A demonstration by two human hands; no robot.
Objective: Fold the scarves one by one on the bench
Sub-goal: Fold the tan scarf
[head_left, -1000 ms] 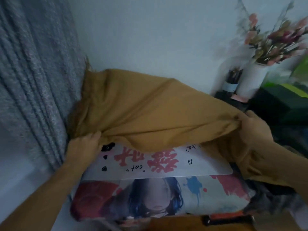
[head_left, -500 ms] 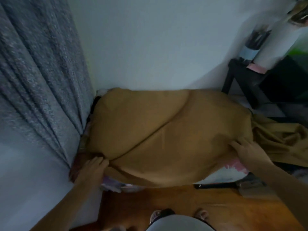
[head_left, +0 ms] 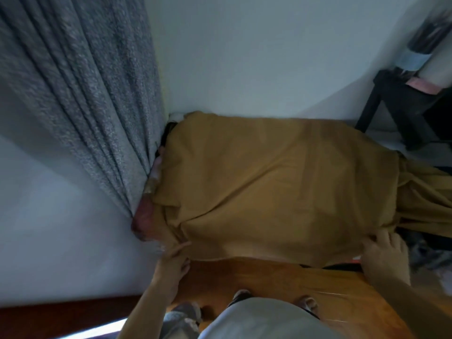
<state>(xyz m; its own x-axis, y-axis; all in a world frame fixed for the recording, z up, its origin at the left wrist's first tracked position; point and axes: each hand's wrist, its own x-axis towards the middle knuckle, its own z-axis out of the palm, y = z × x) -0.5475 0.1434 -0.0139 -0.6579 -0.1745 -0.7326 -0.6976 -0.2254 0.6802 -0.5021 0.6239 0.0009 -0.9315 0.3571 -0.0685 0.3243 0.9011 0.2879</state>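
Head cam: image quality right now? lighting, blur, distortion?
Head view: dim, flat light with a bluish cast, no glare; the mustard scarf shows only soft creases. Head view: left hand and right hand are smeared at the scarf's near edge. Head view: wide-angle bending curves the wall line; the black stand at the right edge is blurred.

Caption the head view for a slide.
Both hands hold the mustard scarf's near edge over the bench.

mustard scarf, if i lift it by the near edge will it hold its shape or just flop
The mustard scarf will probably flop: it drapes over the bench's edges and bunches in loose folds at the right. It looks thin and light, so both the left hand and right hand should lift it easily. The spread layer may slide and wrinkle.
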